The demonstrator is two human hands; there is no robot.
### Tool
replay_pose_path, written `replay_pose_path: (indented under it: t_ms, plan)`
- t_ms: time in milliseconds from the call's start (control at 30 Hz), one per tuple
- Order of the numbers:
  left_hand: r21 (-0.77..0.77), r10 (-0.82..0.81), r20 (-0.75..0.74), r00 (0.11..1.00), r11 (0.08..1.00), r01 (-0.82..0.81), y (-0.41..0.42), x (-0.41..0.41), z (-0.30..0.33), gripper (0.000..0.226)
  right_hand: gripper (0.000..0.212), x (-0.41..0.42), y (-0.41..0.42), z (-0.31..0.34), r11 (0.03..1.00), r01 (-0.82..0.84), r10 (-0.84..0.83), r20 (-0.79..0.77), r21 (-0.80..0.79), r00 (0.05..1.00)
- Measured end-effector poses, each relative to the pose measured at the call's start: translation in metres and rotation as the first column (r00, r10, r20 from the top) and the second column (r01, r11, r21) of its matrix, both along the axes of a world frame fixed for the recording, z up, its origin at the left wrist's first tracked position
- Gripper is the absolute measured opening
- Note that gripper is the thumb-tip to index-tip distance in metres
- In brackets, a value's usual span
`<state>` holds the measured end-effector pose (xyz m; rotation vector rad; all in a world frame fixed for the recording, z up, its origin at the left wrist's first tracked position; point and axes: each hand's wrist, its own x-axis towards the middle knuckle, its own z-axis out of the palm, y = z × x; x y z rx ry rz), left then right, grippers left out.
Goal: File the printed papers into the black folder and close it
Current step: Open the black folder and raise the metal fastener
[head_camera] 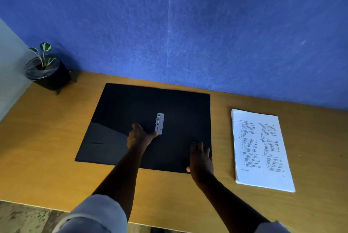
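Note:
The black folder (131,108) lies open and flat in the middle of the wooden desk. A silver metal clip (159,123) stands along its centre fold. My left hand (138,135) rests on the folder with its fingertips touching the near end of the clip. My right hand (200,157) lies flat, fingers spread, on the folder's near right corner. A stack of printed papers (261,150) sits on the desk to the right of the folder, apart from both hands.
A small potted plant (47,70) in a black pot stands at the desk's far left corner. A blue wall (188,25) runs behind the desk (47,138). The desk's front edge is close to my body.

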<state>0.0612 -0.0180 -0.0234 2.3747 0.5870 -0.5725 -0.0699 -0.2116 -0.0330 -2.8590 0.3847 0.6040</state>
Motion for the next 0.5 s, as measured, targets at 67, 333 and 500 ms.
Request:
replay_pose_path:
  t_ms: [67,333,500]
  plan:
    - [-0.016,0.002,0.004,1.000,1.000,-0.002,0.0023,0.0005,0.0002,0.088,0.094,0.0001,0.0004,0.0000,1.000,0.001,-0.001,0.000,-0.001,1.000]
    - [-0.031,0.012,0.008,1.000,0.999,-0.011,0.0031,0.0013,0.0013,0.085,0.093,-0.0014,-0.0002,-0.0033,1.000,-0.008,0.008,0.029,-0.006,1.000]
    - [-0.022,0.013,-0.002,1.000,1.000,-0.013,0.0045,0.0033,0.0024,0.087,0.093,-0.0004,0.0003,-0.0025,1.000,-0.007,0.007,0.017,-0.005,1.000]
